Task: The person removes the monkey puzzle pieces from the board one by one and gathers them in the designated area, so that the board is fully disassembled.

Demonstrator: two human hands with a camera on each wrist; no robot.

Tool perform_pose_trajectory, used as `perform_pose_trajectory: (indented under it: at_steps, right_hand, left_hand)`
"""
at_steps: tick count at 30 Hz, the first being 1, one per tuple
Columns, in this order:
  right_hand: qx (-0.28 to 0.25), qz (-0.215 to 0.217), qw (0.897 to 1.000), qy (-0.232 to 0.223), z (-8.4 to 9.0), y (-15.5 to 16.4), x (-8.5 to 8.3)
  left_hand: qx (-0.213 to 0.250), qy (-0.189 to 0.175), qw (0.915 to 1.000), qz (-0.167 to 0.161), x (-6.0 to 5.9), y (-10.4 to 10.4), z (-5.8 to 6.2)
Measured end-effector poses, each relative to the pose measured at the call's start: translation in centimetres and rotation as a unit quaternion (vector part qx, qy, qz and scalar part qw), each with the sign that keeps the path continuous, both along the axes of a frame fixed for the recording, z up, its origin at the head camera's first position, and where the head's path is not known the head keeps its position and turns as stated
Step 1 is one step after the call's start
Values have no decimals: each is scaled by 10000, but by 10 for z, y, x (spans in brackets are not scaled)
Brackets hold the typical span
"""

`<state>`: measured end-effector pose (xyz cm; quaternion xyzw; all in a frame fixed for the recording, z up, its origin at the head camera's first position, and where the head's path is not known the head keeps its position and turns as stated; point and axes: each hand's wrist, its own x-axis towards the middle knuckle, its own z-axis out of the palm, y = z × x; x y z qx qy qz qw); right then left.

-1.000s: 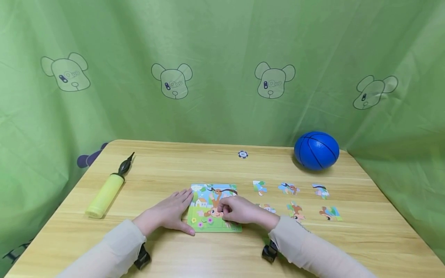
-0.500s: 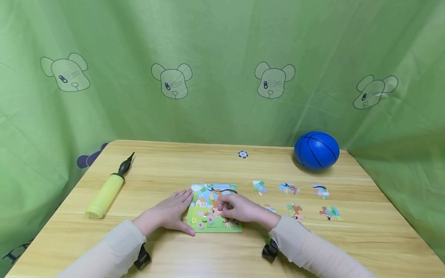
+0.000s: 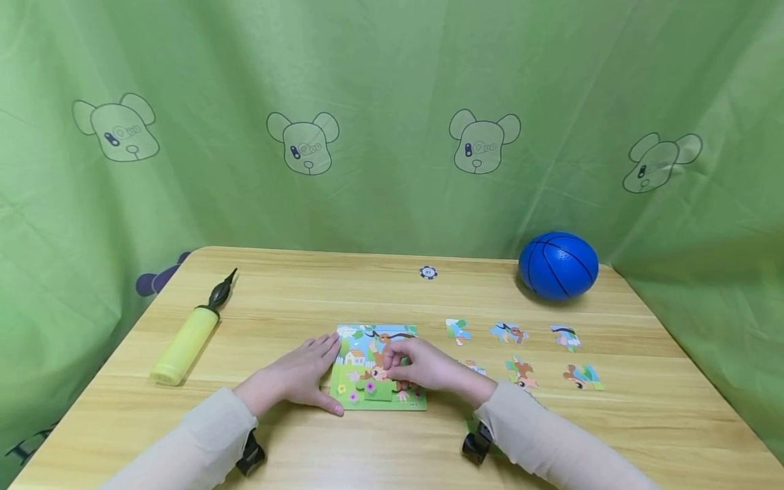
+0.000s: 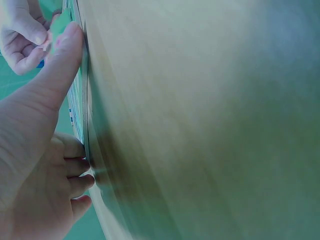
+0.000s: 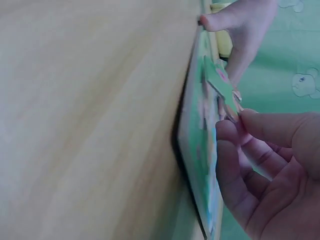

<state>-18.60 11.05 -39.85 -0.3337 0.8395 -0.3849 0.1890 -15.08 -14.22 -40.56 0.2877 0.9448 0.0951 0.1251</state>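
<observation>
My right hand (image 3: pixel 421 366) pinches a jigsaw puzzle piece (image 3: pixel 378 390) between thumb and fingers, over the lower middle of a picture puzzle board (image 3: pixel 346 403). Green with a pink flower, the piece (image 5: pixel 220 84) is tilted and partly raised off the board in the right wrist view. The board shows a monkey, a small house and a branch; the right hand hides its right side. Along the board's left edge rests my left hand (image 3: pixel 304 373), fingers straight and thumb at the near left corner. In the left wrist view, the left thumb (image 4: pixel 62 60) lies against the board's edge.
Several loose puzzle pieces (image 3: pixel 520 373) lie in two rows right of the board, one partly hidden by the right wrist. A blue ball (image 3: pixel 558 266) sits at the back right, a poker chip (image 3: pixel 428 272) at the back. A yellow hand pump (image 3: pixel 186 346) lies left.
The puzzle piece has come up from lying flat in the board and now tilts above it. My right hand has risen slightly with it; my left hand stays put.
</observation>
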Motion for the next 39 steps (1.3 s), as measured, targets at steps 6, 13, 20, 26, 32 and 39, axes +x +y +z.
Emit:
perform_pose_trajectory:
  at_steps: [6,13,20,26,32,39]
  right_hand:
    - [-214,-140,9990,-375,14,14,2]
    - [-217,-443,9973,-552,25,47,-1]
    - [-249,-683,9956,-588,30,88,0]
    - [-280,-515,9955,-751,29,127,1]
    - [-398,-292,9920,-1164,25,164,3]
    - [-260,11,9864,-1622,18,199,5]
  left_hand:
    - [10,27,10000,-20,0,0,0]
    - [20,-10,10000,15,1,-1,0]
    - [42,-27,10000,7,2,-1,2]
    - [2,-16,10000,1,2,0,3]
    - [-15,11,10000,-20,2,-1,2]
    - [-23,39,10000,-20,1,-1,0]
